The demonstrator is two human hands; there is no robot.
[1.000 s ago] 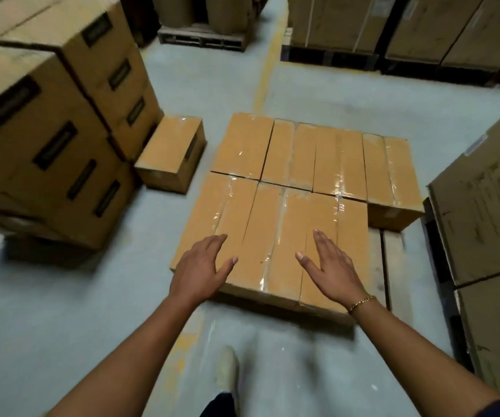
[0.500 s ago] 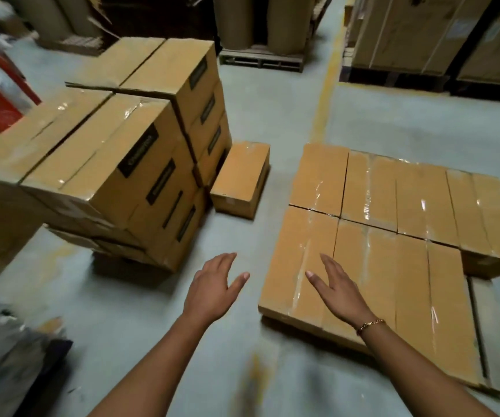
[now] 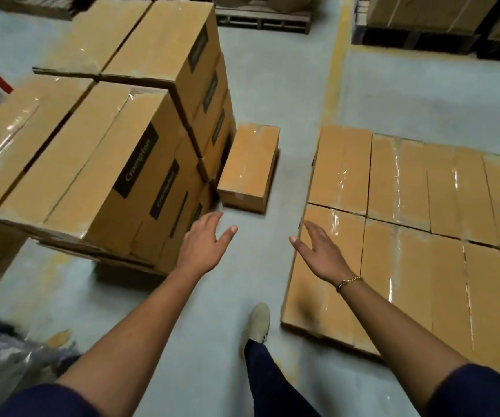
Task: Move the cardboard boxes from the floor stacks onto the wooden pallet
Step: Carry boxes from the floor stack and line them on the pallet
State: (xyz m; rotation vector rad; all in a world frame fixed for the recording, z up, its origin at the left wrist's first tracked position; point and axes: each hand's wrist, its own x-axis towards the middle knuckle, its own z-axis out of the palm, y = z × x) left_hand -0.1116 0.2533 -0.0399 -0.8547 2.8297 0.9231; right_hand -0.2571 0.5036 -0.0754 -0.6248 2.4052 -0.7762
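Both arms are stretched forward and nothing is held in either hand. The left hand (image 3: 203, 245) is seen with fingers straight and thumb spread, above the grey floor (image 3: 272, 85) just beside the lower corner of the floor stacks (image 3: 107, 164). The right hand (image 3: 321, 254) is likewise spread flat with the palm turned inward, and a bracelet (image 3: 348, 281) is worn on its wrist; it is seen over the left edge of the layer of boxes (image 3: 423, 236), and whether that edge is touched cannot be told. These taped cardboard boxes are laid side by side in two rows at the right, and the wooden pallet under them is hidden. The floor stacks are piled several boxes high at the left, with dark labels on their sides. A single box (image 3: 248, 167) is set on the floor against the foot of the stacks, well apart from both hands. A light shoe (image 3: 256, 323) is planted on the floor between the arms. A yellow line (image 3: 337, 64) is painted on the floor further back.
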